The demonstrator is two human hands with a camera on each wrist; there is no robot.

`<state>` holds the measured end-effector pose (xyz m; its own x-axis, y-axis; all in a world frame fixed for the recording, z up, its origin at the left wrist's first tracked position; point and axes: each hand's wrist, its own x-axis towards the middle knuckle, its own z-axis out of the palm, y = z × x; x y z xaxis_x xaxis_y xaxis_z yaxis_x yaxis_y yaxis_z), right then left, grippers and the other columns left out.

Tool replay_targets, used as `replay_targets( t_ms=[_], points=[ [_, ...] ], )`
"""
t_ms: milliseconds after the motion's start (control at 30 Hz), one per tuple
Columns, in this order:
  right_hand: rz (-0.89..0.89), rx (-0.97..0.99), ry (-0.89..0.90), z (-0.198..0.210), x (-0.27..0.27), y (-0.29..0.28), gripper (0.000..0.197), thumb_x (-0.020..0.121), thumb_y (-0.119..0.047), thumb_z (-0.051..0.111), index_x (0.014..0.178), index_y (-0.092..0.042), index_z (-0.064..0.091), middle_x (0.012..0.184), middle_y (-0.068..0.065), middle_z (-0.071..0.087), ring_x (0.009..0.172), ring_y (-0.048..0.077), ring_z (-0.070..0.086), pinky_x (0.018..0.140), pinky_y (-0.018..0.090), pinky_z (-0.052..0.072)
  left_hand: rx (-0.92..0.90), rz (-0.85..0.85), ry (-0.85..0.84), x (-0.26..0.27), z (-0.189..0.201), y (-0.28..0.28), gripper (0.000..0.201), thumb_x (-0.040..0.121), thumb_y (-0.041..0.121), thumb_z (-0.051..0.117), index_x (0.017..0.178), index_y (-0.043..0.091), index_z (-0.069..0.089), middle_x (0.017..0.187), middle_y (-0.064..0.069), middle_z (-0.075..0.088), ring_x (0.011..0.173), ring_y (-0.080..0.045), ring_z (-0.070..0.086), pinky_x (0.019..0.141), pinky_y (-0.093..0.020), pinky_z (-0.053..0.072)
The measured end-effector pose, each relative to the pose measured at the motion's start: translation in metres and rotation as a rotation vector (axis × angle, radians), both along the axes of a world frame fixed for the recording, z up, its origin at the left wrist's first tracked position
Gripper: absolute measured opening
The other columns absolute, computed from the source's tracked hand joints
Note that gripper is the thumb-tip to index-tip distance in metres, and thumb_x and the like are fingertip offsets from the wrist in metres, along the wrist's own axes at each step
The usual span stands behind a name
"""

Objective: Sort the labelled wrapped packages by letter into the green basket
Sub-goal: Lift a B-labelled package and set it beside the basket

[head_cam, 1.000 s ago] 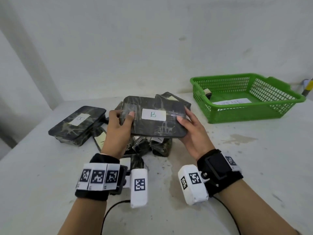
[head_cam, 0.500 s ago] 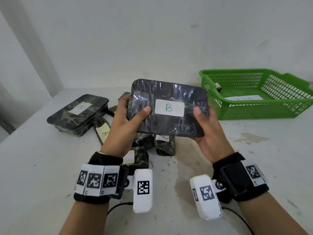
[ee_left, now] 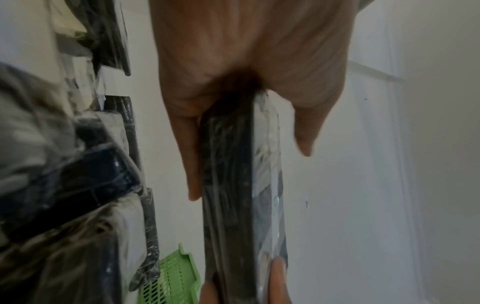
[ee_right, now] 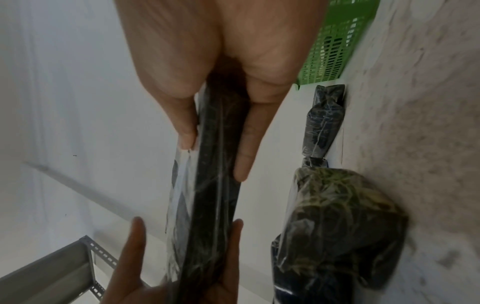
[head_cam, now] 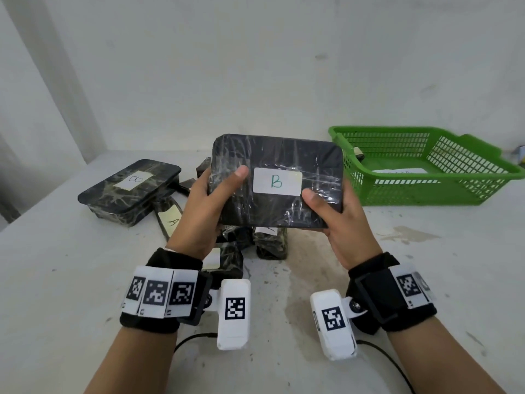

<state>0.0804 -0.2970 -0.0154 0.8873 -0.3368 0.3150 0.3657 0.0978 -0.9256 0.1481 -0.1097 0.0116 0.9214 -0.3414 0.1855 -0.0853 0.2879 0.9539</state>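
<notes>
A flat black package wrapped in clear film, labelled B [head_cam: 277,180], is held up tilted toward me above the pile. My left hand [head_cam: 208,201] grips its left edge, thumb on the front and fingers behind. My right hand [head_cam: 331,211] grips its right edge the same way. In the left wrist view the package [ee_left: 233,185] shows edge-on between thumb and fingers; the right wrist view shows the package [ee_right: 207,195] likewise. The green basket [head_cam: 426,166] stands at the right rear of the table, with a white paper and a small item inside.
Another wrapped B package [head_cam: 130,191] lies at the left. A thin package labelled A [head_cam: 170,220] and several smaller wrapped packages [head_cam: 270,240] lie under my hands. A wall runs along the back of the white table [head_cam: 426,265]. A metal shelf frame [ee_right: 52,267] shows at left.
Both hands have lifted the B package off the pile and tilted its label toward me. It now sits higher and closer than a second ago.
</notes>
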Motion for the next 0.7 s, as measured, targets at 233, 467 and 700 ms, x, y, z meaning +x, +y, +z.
replay_targets(
  t_ms=[233, 467, 700],
  points=[
    [0.135, 0.005, -0.017, 0.001, 0.0, -0.005, 0.058, 0.07, -0.039, 0.075, 0.122, -0.03, 0.054, 0.114, -0.006, 0.072, 0.108, 0.015, 0.068, 0.085, 0.04, 0.059, -0.013, 0.045, 0.005, -0.004, 0.003, -0.001, 0.038, 0.08, 0.03, 0.066, 0.114, 0.015, 0.064, 0.107, -0.002, 0.076, 0.105, -0.019, 0.071, 0.1, -0.049, 0.052],
    [0.099, -0.066, -0.018, 0.001, -0.001, -0.008, 0.044, 0.082, -0.018, 0.076, 0.121, -0.021, 0.056, 0.11, -0.004, 0.073, 0.102, 0.013, 0.068, 0.09, 0.035, 0.055, 0.021, -0.007, 0.042, -0.007, 0.004, 0.008, 0.092, 0.07, 0.076, 0.068, 0.141, 0.02, 0.052, 0.138, -0.001, 0.06, 0.131, -0.023, 0.054, 0.11, -0.056, 0.039],
    [0.133, -0.049, -0.021, 0.006, -0.002, -0.005, 0.064, 0.07, -0.044, 0.077, 0.126, -0.024, 0.054, 0.12, -0.002, 0.07, 0.114, 0.016, 0.066, 0.095, 0.036, 0.055, 0.022, 0.098, 0.049, -0.005, 0.005, 0.008, 0.051, 0.09, 0.051, 0.063, 0.125, 0.013, 0.063, 0.117, -0.004, 0.073, 0.114, -0.022, 0.067, 0.103, -0.052, 0.048]
  ],
)
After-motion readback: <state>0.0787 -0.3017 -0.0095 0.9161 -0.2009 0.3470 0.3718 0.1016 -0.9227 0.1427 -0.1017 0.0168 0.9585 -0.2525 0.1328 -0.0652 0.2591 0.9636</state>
